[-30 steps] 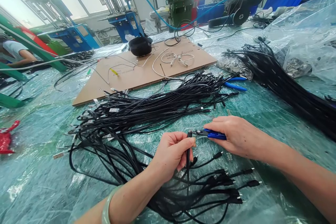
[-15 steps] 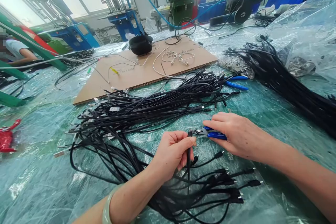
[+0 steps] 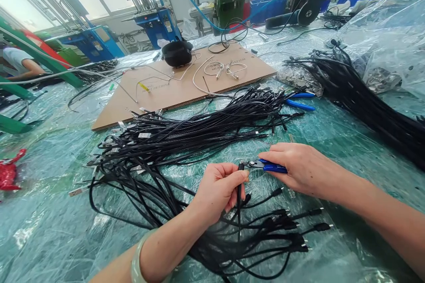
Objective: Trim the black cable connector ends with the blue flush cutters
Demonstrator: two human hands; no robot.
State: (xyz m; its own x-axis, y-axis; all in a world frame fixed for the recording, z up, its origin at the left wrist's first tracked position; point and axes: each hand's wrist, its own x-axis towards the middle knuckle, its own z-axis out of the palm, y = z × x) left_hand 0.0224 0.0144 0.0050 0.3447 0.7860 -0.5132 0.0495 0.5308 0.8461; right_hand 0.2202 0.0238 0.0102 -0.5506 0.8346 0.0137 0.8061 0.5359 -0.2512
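Note:
My left hand (image 3: 219, 192) pinches a black USB cable (image 3: 239, 199) just below its plug, holding that end upright. My right hand (image 3: 302, 170) is wrapped round the blue handles of small flush cutters (image 3: 274, 167). Their jaws point left and meet the top of the plug; whether they touch it I cannot tell. Below and around my left hand spreads a loose bundle of black cables (image 3: 265, 241), plug ends to the right. Beyond my hands lies a larger pile of black cables (image 3: 192, 128), with silver USB plugs showing at its left.
Cardboard sheets (image 3: 186, 88) behind the pile carry a black bowl-like object (image 3: 177, 53) and white cables (image 3: 212, 70). Blue-handled pliers (image 3: 300, 102) lie at the pile's right end. Another black cable bundle (image 3: 365, 101) lies far right. A red object (image 3: 8, 172) sits left. A person's arm (image 3: 29, 68) shows far left.
The cutter handles have been squeezed closer together in my right hand. My left hand keeps the cable in nearly the same place.

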